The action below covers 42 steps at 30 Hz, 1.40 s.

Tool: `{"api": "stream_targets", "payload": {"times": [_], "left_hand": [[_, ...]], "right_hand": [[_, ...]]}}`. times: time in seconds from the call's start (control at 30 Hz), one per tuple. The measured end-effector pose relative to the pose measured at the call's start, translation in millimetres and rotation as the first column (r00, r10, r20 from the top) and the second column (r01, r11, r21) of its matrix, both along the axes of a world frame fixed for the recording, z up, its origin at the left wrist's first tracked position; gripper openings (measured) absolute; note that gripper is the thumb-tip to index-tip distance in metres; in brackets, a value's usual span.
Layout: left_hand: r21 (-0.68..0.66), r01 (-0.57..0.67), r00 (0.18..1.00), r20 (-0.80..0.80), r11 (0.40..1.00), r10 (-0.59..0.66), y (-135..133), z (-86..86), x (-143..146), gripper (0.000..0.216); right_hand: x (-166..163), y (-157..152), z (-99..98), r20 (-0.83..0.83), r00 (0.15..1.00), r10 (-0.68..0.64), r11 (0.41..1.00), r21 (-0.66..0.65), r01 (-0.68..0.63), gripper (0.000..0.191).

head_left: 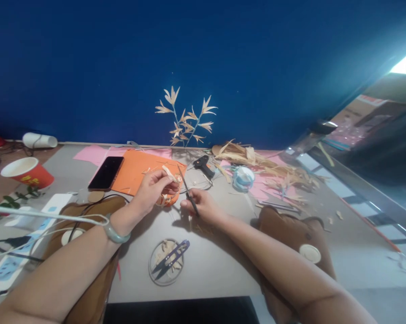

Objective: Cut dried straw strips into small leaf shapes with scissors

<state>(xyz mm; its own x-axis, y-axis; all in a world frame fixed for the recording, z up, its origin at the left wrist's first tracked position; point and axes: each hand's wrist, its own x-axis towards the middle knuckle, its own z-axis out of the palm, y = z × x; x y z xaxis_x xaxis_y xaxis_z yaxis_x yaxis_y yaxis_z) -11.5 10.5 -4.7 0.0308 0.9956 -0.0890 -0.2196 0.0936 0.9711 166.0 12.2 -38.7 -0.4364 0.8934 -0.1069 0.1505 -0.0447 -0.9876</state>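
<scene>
My left hand (152, 186) is closed, with a pale strip of dried husk (169, 172) pinched between thumb and fingers. Facing it, my right hand (203, 204) grips a slim dark tweezers-like tool (188, 191), its pointed tip up near the strip. Behind my left hand lies an orange sheet (131, 168) with husk scraps on it. An orange, rounded thing (169, 199) with pale strips on it sits under my left fingers, partly hidden. Nearer me, purple-handled thread snips (172, 260) rest across a round dish (150, 270) of husk scraps.
A stem of husk flowers (185, 119) stands at the back by the blue wall. Around the table are a glue gun (204, 166), a tape roll (243, 178), piled husks (250, 157), a phone (106, 173), a red cup (37, 177), a power strip (7, 270) and brown cushions (287, 229).
</scene>
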Motion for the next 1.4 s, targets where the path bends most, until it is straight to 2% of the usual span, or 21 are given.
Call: {"api": "stream_targets", "payload": {"times": [0.2, 0.33, 1.07, 1.27, 1.4], "left_hand": [[-0.023, 0.193, 0.965, -0.174, 0.981, -0.194, -3.8, 3.5, -0.1, 0.016], [-0.075, 0.27, 0.937, -0.207, 0.96, -0.28, -4.9, 2.6, -1.1, 0.014], [-0.026, 0.309, 0.929, -0.206, 0.951, -0.308, -4.8, 4.9, 0.1, 0.013], [-0.083, 0.295, 0.926, -0.222, 0.952, -0.306, -4.6, 4.8, 0.4, 0.015], [-0.072, 0.282, 0.928, -0.233, 0.957, -0.291, -6.0, 6.2, -0.1, 0.015]], "right_hand": [[4.9, -0.6, 11.7, -0.005, 0.981, 0.194, 0.98, -0.054, -0.193, 0.053], [5.4, -1.4, 12.7, -0.026, 0.972, 0.234, 0.97, -0.063, -0.236, 0.053], [4.1, -3.0, 14.3, -0.054, 0.971, 0.231, 0.968, -0.087, -0.235, 0.054], [3.4, -3.7, 14.9, -0.042, 0.974, 0.223, 0.971, -0.078, -0.225, 0.056], [3.4, -3.7, 12.7, -0.027, 0.974, 0.227, 0.973, -0.041, -0.228, 0.054]]}}
